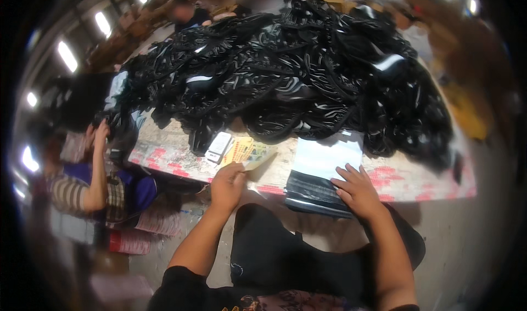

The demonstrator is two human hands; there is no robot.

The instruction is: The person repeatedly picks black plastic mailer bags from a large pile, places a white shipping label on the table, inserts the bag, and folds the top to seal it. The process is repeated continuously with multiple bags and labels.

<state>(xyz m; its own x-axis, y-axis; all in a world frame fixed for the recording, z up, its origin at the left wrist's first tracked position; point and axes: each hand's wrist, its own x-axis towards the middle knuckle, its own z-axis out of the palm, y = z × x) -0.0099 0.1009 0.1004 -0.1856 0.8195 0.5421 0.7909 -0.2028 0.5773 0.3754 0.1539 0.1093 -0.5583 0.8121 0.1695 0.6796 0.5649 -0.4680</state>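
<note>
My left hand (228,184) is closed at the table's near edge, its thumb and fingers pinching the near corner of a yellow printed sticker sheet (247,149). The sheet's pale right side curls up off the tabletop. My right hand (358,193) lies with fingers spread on a flat plastic packet (324,165). The packet's upper part looks glossy and pale, while its lower part is black and overhangs the table edge. Just left of the sheet lies a white stack of small cards or labels (218,145).
A large heap of black garments (263,75) with shiny strips covers most of the patterned table (433,184). At the left, a person in a checked top (82,193) sits with raised hands near dark cloth. Another person (189,15) is beyond the heap. Red-and-white bundles (132,242) stand at lower left.
</note>
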